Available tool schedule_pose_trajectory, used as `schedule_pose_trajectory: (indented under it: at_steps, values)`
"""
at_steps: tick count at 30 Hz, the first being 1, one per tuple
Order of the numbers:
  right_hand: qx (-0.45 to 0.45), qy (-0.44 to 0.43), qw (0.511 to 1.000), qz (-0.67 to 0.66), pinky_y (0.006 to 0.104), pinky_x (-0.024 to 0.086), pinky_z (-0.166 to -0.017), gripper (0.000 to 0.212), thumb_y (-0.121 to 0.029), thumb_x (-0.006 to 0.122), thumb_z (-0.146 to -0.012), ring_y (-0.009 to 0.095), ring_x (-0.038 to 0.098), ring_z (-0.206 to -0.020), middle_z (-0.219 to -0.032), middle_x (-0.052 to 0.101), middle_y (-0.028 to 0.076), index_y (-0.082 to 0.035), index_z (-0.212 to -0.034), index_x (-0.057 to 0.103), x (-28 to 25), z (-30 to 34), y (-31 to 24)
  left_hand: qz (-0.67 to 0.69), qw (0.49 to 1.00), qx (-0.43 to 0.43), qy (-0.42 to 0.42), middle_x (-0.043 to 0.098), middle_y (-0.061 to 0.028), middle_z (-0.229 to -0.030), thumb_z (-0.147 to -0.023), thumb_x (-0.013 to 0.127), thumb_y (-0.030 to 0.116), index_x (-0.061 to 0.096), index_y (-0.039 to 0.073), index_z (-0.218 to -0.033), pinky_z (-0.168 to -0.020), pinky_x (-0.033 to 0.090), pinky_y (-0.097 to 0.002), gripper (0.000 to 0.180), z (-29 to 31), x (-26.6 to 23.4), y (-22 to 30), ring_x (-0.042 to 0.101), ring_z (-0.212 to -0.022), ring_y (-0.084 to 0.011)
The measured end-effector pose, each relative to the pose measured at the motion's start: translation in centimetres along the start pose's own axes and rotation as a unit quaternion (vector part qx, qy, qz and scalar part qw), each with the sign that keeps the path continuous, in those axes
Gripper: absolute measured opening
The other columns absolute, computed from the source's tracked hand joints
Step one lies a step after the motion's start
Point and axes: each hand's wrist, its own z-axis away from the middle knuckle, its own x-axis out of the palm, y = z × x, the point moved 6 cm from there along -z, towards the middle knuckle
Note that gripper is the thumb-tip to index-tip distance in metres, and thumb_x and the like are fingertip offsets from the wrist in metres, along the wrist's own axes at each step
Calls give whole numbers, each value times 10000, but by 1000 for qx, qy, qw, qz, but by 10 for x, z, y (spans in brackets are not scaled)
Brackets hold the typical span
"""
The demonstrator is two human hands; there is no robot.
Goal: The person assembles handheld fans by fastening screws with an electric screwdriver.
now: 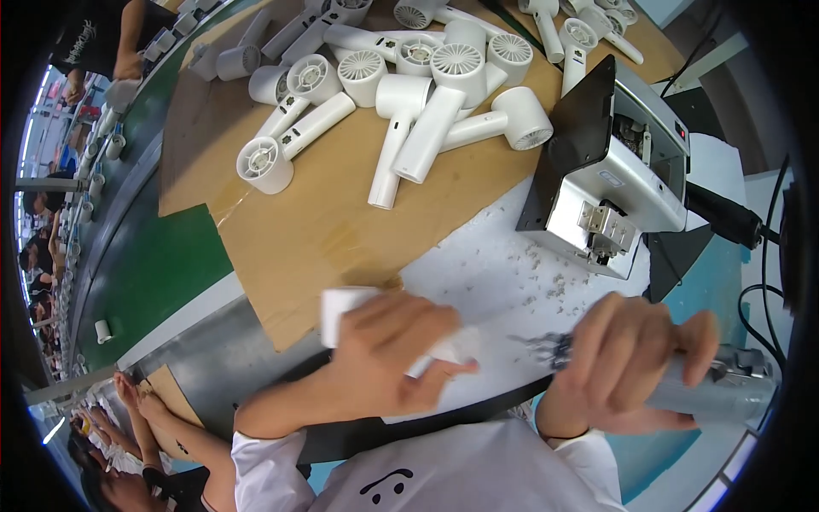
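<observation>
Left hand (388, 341): grip closed round a white piece (339, 314), ends poking out both sides; motion blur, exact kind unclear. Piece is over the front edge of the brown cardboard (333, 247) and the white sheet (478, 264); contact with either, can't tell. Right hand (627, 354): grip wrapped round a grey cylindrical tool (717, 392), metal fitting near its right end, blurred silver-dark tip (550, 348) pointing left toward the left hand. The two hands are apart.

Pile of white handheld fans (431, 141) on the cardboard, lying at mixed angles, some overlapping. Black-and-silver machine (614, 171) right of them, at the sheet's far right. Small bits (550, 286) scattered on the sheet in front of it. Green surface (162, 273) left of the cardboard, grey bench (226, 328) nearer. Co-worker's arms (175, 422) lower left; another co-worker's hand (128, 65) upper left.
</observation>
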Motion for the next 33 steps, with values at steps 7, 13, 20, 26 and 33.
schedule_pose_trajectory:
  at_steps: [7, 13, 20, 26, 33]
  values:
    - [-16, 2, 984, 177, 225, 366, -458, 643, -666, 513, -835, 72, 428, -417, -518, 475, -46, -69, -1057, 434, -51, -23, -48, -348, 879, -315, 78, 665, -195, -813, -773, 732, 212, 650, -1, -924, -701, 507, -415, 274, 19, -96, -94, 655, -771, -373]
    - [9, -35, 971, 238, 284, 355, -485, 872, -820, 402, -791, 119, 407, -464, -603, 457, -6, -21, -1139, 412, -58, -33, -27, -312, 934, -141, 101, 651, -202, -880, -785, 740, 224, 623, -27, -1044, -763, 495, -425, 379, -41, -36, -55, 636, -863, -376]
    - [19, -37, 970, 238, 293, 349, -431, 930, -868, 348, -768, 115, 371, -433, -556, 417, 1, -3, -1105, 415, -66, -27, -11, -235, 935, -225, 137, 655, -179, -825, -824, 714, 190, 664, -25, -971, -744, 487, -401, 266, -54, -40, -83, 645, -818, -330]
    - [41, -12, 949, 312, 274, 344, -412, 941, -879, 343, -756, 107, 356, -413, -549, 430, 1, 1, -1076, 434, -64, -28, -2, -169, 951, -17, 257, 638, -110, -888, -828, 708, 117, 638, -42, -976, -783, 464, -324, 228, -53, -75, -42, 608, -792, -205]
    - [61, 64, 940, 331, 266, 327, -389, 883, -839, 350, -793, 94, 337, -392, -530, 421, -4, -7, -1076, 435, -62, -30, -1, 63, 995, 4, 78, 650, -124, -885, -788, 714, 107, 615, -45, -987, -613, 497, -312, 269, -31, -20, -14, 627, -702, -242]
